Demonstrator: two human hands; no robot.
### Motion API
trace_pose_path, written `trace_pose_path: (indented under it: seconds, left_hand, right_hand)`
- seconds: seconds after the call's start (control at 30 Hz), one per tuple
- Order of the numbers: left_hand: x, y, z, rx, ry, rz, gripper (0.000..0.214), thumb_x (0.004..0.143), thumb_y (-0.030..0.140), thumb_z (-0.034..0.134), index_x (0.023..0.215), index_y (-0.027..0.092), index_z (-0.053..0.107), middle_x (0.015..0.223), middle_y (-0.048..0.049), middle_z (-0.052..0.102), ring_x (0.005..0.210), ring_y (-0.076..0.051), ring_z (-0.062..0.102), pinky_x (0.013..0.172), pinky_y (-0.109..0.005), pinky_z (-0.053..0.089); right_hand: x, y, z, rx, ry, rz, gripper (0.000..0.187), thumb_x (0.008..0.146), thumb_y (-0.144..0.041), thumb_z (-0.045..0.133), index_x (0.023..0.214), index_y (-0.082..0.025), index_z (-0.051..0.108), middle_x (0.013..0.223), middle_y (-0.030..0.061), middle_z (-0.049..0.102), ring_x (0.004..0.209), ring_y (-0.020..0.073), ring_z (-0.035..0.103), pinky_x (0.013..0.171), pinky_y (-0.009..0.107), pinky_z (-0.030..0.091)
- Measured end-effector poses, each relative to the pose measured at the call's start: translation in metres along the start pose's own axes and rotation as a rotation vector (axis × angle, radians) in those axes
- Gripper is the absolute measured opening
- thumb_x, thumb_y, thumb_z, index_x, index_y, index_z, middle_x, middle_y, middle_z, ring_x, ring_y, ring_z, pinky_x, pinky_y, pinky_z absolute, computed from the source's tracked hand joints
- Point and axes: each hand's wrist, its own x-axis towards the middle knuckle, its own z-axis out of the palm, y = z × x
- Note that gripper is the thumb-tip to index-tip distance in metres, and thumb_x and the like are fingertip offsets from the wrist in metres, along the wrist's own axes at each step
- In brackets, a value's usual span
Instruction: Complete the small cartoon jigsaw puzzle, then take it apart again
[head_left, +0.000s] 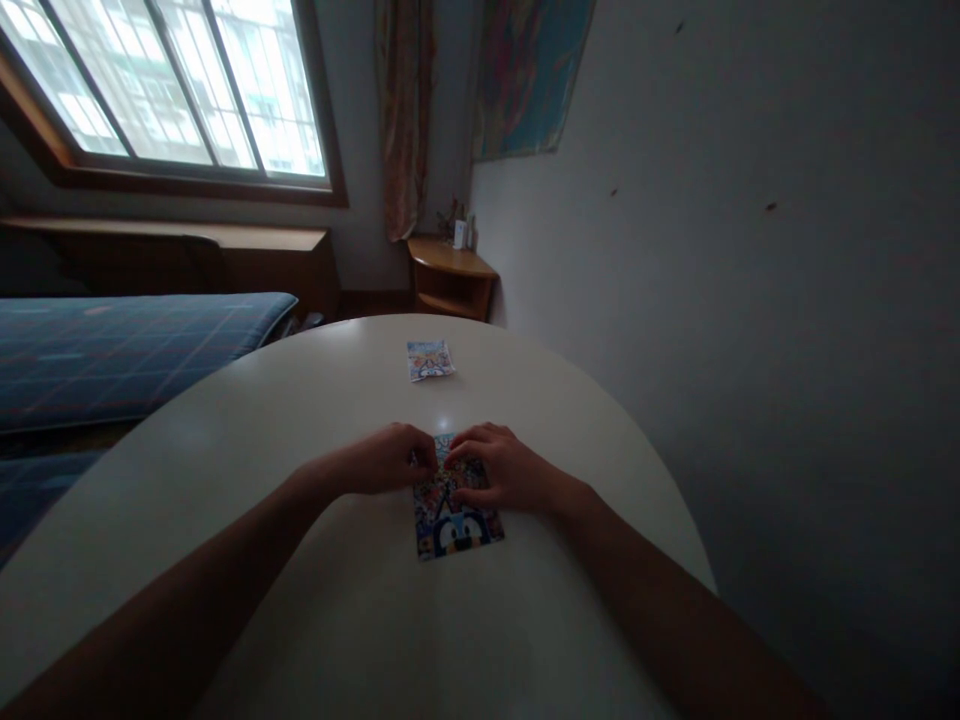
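Observation:
A flat, colourful picture (460, 530) with a blue cartoon dog's face at its near edge lies on the white round table (322, 590). My left hand (394, 457) is at the picture's upper left edge, fingers curled together; whatever is in its fingertips is too small to make out. Over the upper right part of the picture rests my right hand (499, 468), thumb apart from the bent fingers, the fingertips touching the surface. Both hands cover part of the picture. Farther back on the table lies a smaller, crinkled printed sheet or packet (430, 360) with a similar dog design.
Left of the table is a bed with a blue plaid mattress (135, 350). A wooden corner shelf (454, 262) holds small items beyond the table, beside a curtain (405, 120). The white wall (712, 330) runs close along the right side.

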Motion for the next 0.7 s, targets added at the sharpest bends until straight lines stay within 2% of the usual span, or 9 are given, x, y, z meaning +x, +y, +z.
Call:
trace_pose_path:
  seconds: [0.17,0.4,0.7]
  left_hand:
    - [-0.001,0.004,0.001,0.077,0.013,-0.002,0.015,0.076,0.022,0.056,0.079,0.019,0.071,0.076,-0.0015,0.071,0.065,-0.013,0.06,0.061,-0.023,0.041]
    - [-0.004,0.017,0.0,0.251,0.038,-0.095,0.016,0.077,0.027,0.057,0.081,0.023,0.072,0.078,-0.0018,0.072,0.072,-0.017,0.065,0.065,-0.026,0.042]
    - [-0.004,0.022,0.002,0.339,0.045,-0.148,0.016,0.076,0.025,0.055,0.079,0.026,0.071,0.081,-0.0016,0.072,0.076,-0.02,0.065,0.063,-0.028,0.04]
  right_hand:
    - [0.0,0.0,0.001,-0.007,0.006,0.0,0.037,0.074,-0.04,0.078,0.107,-0.024,0.068,0.116,0.007,0.065,0.111,0.0233,0.057,0.102,0.043,0.035]
    - [0.001,0.001,0.001,-0.016,-0.003,-0.008,0.036,0.076,-0.041,0.077,0.107,-0.024,0.067,0.117,0.0066,0.065,0.112,0.0231,0.057,0.102,0.043,0.035]
    - [0.001,-0.001,0.0,-0.023,-0.006,-0.013,0.037,0.077,-0.042,0.076,0.107,-0.024,0.068,0.118,0.0072,0.065,0.112,0.0229,0.057,0.102,0.042,0.036]
